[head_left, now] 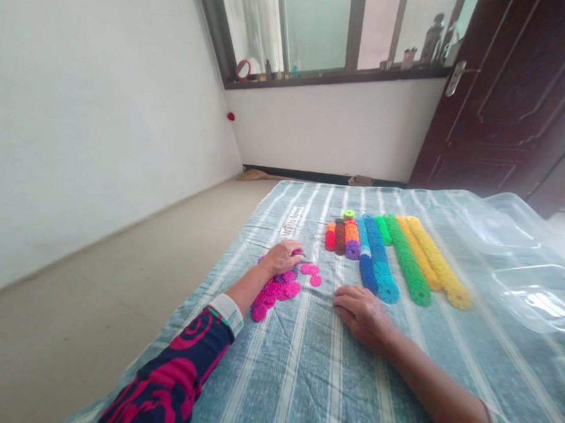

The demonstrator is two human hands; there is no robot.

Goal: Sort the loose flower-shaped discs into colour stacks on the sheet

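Note:
My left hand is closed, its fingers curled down around a pink notched disc at the far edge of a loose pile. Below and beside it lie several magenta discs, with a few purple ones partly hidden by the hand. A small group of pink discs lies just to the right of the pile. My right hand rests on the striped cloth, fingers lying loosely with nothing visible in them. Close beyond its fingertips is a blue row of overlapping discs.
Further rows in green, yellow, orange and brown line up at the far right. Two clear plastic containers stand at the right edge. Beyond are a dark red door and a window sill with bottles.

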